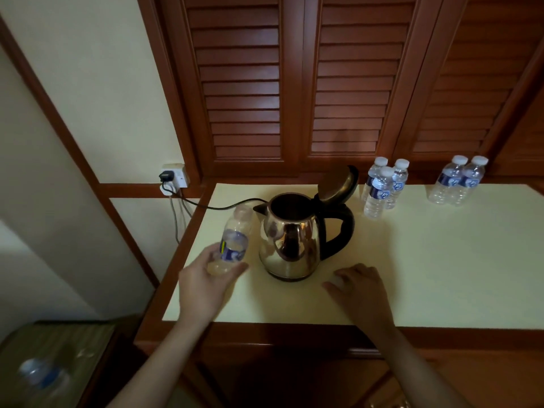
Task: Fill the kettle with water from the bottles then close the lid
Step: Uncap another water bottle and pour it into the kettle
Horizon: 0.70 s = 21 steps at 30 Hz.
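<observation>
Louvred wooden doors backed the cream tabletop [412,275], where the kettle [290,240] stood with its lid [337,187] tipped open. The left hand [203,287] gripped a blurred bottle [234,242] just beside it, while the right hand [359,290] lay flat and relaxed. Filling seemed in hand; next, likely, pouring over the opening or fetching one of the capped bottles [379,189] behind.

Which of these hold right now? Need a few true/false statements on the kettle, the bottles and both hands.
1. The lid of the kettle is shut. False: it stands open.
2. The left hand grips a bottle. True.
3. The right hand grips the kettle. False: it rests on the table, apart from the kettle.
4. Three capped bottles stand in a group to the right of the kettle. True.
</observation>
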Motion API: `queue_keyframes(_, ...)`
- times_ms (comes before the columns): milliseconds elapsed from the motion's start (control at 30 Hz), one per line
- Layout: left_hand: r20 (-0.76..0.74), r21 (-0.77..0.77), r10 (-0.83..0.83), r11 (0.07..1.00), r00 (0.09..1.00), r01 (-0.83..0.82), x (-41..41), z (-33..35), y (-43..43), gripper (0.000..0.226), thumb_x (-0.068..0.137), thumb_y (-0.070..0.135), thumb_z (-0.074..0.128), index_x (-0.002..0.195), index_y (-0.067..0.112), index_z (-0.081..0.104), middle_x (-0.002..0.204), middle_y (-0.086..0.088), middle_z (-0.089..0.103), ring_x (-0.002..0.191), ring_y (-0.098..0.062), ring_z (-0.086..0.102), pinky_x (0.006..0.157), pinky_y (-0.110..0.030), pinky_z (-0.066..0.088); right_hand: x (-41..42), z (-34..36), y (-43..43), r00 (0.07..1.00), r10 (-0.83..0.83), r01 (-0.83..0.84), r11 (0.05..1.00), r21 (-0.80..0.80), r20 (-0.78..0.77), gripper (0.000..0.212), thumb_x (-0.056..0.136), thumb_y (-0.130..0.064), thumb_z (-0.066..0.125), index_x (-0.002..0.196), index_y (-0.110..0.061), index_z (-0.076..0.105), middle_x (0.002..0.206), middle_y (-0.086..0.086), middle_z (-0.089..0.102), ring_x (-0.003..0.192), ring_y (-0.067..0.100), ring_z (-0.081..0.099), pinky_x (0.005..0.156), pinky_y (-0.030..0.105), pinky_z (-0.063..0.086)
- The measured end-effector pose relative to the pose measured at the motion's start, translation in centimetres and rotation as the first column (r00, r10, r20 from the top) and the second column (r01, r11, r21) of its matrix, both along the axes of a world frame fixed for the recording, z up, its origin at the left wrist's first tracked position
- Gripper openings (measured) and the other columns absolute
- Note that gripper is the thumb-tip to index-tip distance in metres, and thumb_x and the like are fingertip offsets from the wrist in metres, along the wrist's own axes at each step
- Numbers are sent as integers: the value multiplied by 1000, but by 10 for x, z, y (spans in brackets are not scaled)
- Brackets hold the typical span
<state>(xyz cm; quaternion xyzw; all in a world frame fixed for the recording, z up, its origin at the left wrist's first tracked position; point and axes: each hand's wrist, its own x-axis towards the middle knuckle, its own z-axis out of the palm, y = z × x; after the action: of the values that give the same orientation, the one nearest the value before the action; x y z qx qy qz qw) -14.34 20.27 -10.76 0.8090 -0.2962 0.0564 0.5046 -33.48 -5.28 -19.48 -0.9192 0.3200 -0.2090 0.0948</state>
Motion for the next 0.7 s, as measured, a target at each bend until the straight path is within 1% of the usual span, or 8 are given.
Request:
queue_keyframes(100, -120, -21, -37, 999, 992, 34, -14, -15, -1, 43, 69, 35, 90, 106, 26, 70, 93, 19, 73, 90, 18, 61, 73, 1, 40, -3, 10, 11, 990, -41, 35, 998, 43, 138, 40, 73, -47, 82, 95, -14, 74, 93, 3, 65, 92, 25, 52, 80, 32, 45)
queue_keyframes(200, -176, -26, -79, 997, 981, 75, -23, -27, -5, 39, 72, 34, 89, 104, 26, 70, 95, 17, 73, 91, 13, 63, 73, -4, 46, -2, 13, 15, 988, -90, 83, 995, 60, 124, 45, 70, -46, 84, 94, -10, 74, 91, 6, 64, 92, 28, 53, 80, 35, 47)
queue_keyframes(300, -184, -7, -114, 993, 976, 115, -29, -36, -9, 43, 73, 35, 87, 110, 23, 68, 98, 22, 70, 94, 13, 64, 75, -8, 51, -1, 8, 12, 990, -87, 79, 994, 76, 108, 41, 74, -47, 81, 92, -11, 72, 86, 4, 64, 89, 26, 53, 79, 33, 44)
queue_keyframes(400, -161, 29, -120, 992, 980, 126, -32, -43, -10, 48, 73, 36, 88, 114, 22, 67, 97, 26, 66, 92, 20, 61, 75, -3, 49, -5, 9, 15, 991, -72, 67, 997, 47, 115, 31, 82, -41, 75, 87, -10, 71, 82, 3, 62, 84, 25, 53, 77, 32, 42)
queue_keyframes(500, -143, 80, -116, 989, 983, 128, -31, -45, -9, 53, 73, 41, 87, 118, 20, 67, 101, 19, 69, 86, 15, 62, 74, -1, 46, -10, 15, 24, 994, 88, -98, 983, -153, -71, 40, 101, -43, 41, 95, -17, 71, 90, 2, 64, 88, 23, 49, 82, 33, 37)
queue_keyframes(533, -141, 101, -119, 986, 983, 133, -31, -45, -9, 55, 73, 44, 86, 119, 21, 67, 101, 19, 69, 86, 14, 61, 74, 0, 45, -10, 25, 31, 986, 150, -162, 969, -183, -78, 33, 102, -40, 43, 96, -21, 69, 91, 2, 64, 88, 23, 49, 81, 35, 39)
queue_keyframes(600, -145, 136, -136, 978, 980, 155, -35, -44, -9, 56, 73, 49, 84, 120, 23, 66, 98, 21, 67, 82, 15, 59, 72, 1, 45, -2, 52, 49, 980, 188, -178, 975, -133, 63, 19, 92, -41, 62, 89, -23, 63, 87, -3, 60, 85, 19, 48, 76, 35, 43)
queue_keyframes(700, -136, 204, -154, 962, 979, 179, -40, -44, -9, 53, 75, 56, 81, 117, 28, 63, 93, 22, 66, 81, 8, 61, 68, -3, 45, 20, 100, 72, 950, 224, -223, 974, -28, 217, 33, 90, -53, 54, 94, -22, 63, 89, -9, 57, 90, 12, 45, 77, 28, 38)
